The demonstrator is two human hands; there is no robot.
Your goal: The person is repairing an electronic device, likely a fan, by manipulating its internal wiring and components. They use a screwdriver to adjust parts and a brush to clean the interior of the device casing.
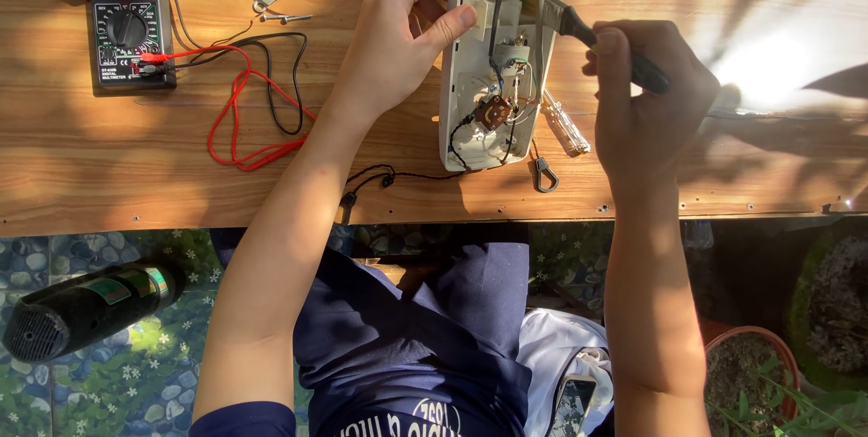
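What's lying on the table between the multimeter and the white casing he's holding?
In the head view, red and black test leads loop there, then the left hand gripping the white casing.

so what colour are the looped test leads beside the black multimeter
Red and black looped test leads, clearest in the head view.

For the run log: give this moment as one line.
left hand: steadies opened white appliance housing | right hand: holds black-handled tool, tip inside housing | multimeter: idle, wooden table
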